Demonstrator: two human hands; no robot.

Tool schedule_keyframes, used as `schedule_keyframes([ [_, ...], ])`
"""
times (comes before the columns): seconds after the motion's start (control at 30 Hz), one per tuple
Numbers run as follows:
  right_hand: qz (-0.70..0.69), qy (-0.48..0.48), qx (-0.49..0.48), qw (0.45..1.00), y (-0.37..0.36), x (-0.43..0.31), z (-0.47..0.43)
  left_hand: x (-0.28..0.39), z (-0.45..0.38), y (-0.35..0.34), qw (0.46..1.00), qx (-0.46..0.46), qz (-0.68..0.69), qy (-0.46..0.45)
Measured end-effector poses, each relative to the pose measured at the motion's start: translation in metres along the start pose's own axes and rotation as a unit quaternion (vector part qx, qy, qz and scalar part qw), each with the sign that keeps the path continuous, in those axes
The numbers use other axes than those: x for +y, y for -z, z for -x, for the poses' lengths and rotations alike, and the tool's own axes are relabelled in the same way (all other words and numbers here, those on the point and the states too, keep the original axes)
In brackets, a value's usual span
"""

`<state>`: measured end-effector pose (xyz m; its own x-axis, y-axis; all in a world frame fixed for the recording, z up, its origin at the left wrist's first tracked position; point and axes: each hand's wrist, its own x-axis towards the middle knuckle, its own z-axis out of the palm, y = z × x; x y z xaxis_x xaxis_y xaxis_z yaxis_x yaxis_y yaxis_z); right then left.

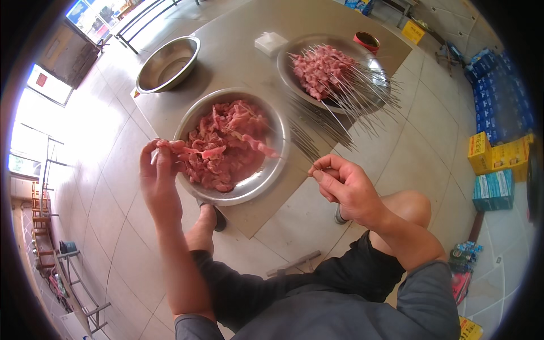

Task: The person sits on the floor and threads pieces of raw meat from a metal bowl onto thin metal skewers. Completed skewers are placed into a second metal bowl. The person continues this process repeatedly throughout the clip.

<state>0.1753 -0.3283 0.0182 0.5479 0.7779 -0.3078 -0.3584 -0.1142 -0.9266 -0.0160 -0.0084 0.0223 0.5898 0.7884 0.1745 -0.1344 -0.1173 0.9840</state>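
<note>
My left hand (163, 163) pinches a strip of raw meat (212, 152) over the left rim of a steel bowl (272, 187) that holds a heap of raw meat pieces (212, 174). My right hand (335, 178), right of this bowl, is closed on a thin metal skewer. Pieces of meat are threaded on a skewer (260, 146) above the bowl; whether it is the one in my right hand is hard to tell. Behind, a second steel bowl (285, 80) carries finished meat skewers (325, 70), their bare ends out to the right. Loose metal skewers (314, 123) lie between the bowls.
An empty-looking steel basin (168, 66) stands at the table's (238, 46) back left. A white packet (270, 43) and a red open tin (366, 41) are near the far bowl. Below the table edge are my knees and a metal stool or frame part (295, 263).
</note>
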Motion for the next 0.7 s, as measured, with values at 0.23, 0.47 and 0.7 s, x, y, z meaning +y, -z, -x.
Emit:
schedule_keyframes([
  [0.23, 0.004, 0.001, 0.001, 1.000, 0.000, 0.002, -0.001, 0.001, -0.004, 0.001, 1.000, -0.017, 0.001, 0.005],
  [0.47, -0.002, 0.006, 0.008, 1.000, 0.001, 0.002, -0.001, -0.008, 0.001, -0.025, 0.926, 0.014, -0.371, -0.065],
  [0.7, -0.002, 0.015, 0.013, 1.000, 0.002, 0.000, -0.001, -0.033, -0.009, -0.060, 0.834, -0.173, -0.490, -0.185],
])
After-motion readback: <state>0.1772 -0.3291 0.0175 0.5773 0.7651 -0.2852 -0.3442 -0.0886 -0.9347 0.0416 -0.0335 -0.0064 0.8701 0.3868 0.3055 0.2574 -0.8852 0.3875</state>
